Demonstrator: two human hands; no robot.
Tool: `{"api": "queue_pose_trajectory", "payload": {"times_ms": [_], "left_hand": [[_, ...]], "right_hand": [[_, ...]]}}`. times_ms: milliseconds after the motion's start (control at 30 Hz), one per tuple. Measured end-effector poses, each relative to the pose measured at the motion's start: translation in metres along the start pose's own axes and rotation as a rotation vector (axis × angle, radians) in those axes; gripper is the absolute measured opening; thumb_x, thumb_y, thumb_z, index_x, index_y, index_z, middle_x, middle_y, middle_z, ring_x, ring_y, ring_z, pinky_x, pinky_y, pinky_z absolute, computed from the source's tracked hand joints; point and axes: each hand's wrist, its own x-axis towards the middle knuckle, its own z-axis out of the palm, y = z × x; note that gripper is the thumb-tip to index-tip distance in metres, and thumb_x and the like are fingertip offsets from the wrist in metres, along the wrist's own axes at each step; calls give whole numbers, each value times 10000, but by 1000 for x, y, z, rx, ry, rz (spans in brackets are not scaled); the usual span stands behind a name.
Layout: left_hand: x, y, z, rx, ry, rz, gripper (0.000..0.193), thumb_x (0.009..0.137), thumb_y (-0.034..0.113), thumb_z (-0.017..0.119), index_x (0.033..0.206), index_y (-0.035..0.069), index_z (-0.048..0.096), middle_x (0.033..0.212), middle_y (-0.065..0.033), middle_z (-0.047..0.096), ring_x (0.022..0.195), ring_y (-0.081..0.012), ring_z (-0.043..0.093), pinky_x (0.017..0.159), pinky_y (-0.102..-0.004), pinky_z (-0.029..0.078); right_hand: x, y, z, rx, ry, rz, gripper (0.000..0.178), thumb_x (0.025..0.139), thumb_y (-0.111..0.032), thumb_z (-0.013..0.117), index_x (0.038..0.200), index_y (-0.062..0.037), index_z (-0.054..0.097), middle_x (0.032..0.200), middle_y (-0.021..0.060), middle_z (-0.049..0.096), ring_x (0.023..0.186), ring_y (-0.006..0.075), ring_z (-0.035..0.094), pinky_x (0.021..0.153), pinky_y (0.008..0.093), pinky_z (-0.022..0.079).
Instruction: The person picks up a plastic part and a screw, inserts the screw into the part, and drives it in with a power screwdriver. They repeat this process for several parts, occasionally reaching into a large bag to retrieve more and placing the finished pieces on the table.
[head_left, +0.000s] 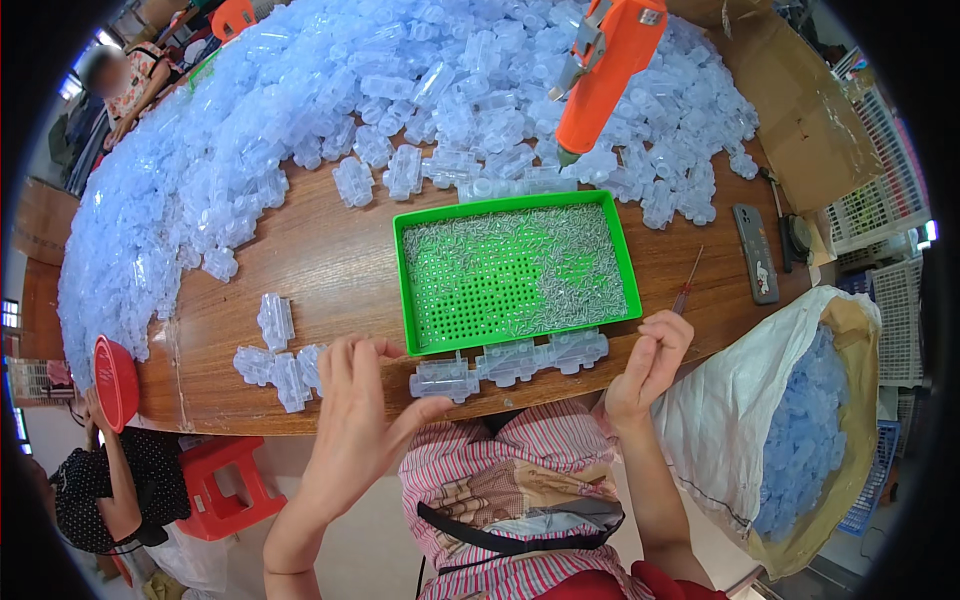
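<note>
Row of three clear plastic housings (511, 363) sits along near edge of counter (330, 245), between left hand (356, 415) and right hand (645, 372), long axis roughly left-right, just in front of green tray (525, 337) with small metal parts (590, 285). Left is nearer, spread, nothing visible in grasp; right's fingers curl beside red-handled screwdriver (683, 298), can't tell if holding anything.

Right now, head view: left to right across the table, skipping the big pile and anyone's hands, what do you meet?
Red round plastic bowl → small cluster of translucent bluish plastic parts → green rectangular perforated plastic tray → thin screwdriver with dark red handle → dark grey rectangular phone.
</note>
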Motion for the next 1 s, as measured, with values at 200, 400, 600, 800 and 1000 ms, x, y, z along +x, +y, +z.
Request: {"api": "queue_pose_trajectory", "payload": {"times_ms": [200,400,600,800,1000], "left_hand": [[-5,-22,44,-74,-32,-152,575,760,366,729,1086,-39,484,1032,-198,445,988,-345,385,889,-427,351],[-12,-26,39,-265,-11,-223,481,688,288,809,921,15,488,824,-93,512,799,-236,462,694,-345,434],[-26,-28,47,-579,-37,-346,445,737,218,769,1049,-4,543,830,-141,632,751,-203,612,661,-319,493],[-69,-28,41,-1070,-278,-424,330,858,178,669,1076,-42,557,945,-41,619,857,-91,570,727,-240,472],[-84,-15,67,-1524,-450,-619,267,916,189,596,1084,2,505,974,-39,614,847,-88,602,751,-230,494]], "right_hand": [[-8,-19,-9,-59,-196,-127,207,838,-157,565,986,-25,506,988,156,509,926,276,472,830,377,370],[115,-41,34,148,-130,1,633,838,-202,651,1323,42,325,1319,179,397,1163,250,432,970,370,341],[212,-24,74,546,-539,180,611,799,-215,726,1269,3,402,1162,110,556,1038,166,533,877,326,440],[206,-32,95,395,-485,208,270,801,-147,691,1014,-9,595,950,58,620,849,125,585,752,294,481],[180,-66,96,578,-442,239,289,829,-72,598,1087,32,518,978,142,615,591,154,606,565,274,527]]}}
